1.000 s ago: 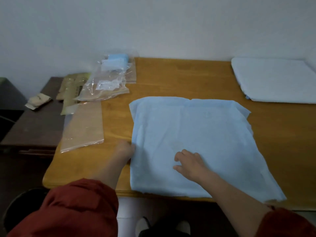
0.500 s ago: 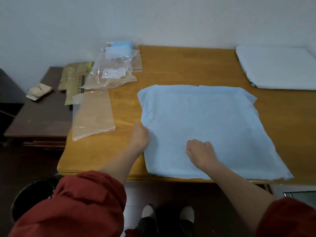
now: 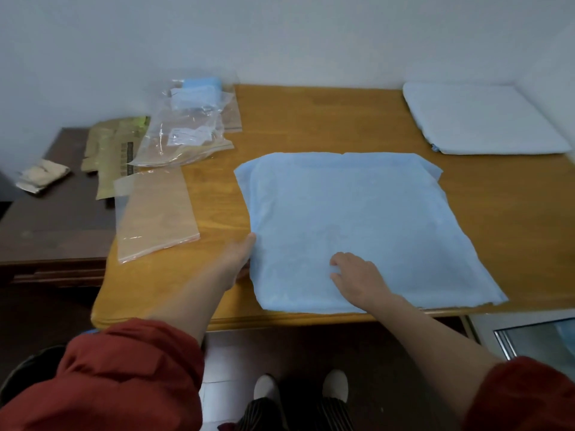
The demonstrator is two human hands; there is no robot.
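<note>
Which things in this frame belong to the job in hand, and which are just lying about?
In hand: blue cloth; left hand at its left edge; right hand resting on it.

Lying about: white pad; flat plastic bag; crumpled clear bags; green-brown packets; small pale packet on the dark side table.

Two hands are in view: one left hand and one right hand. There is one light blue cloth, one white pad, one flat clear bag, one crumpled clear bag, one beige packet, two white shoes, one wooden surface and one dark side table. The olive wrappers overlap too much to count.
</note>
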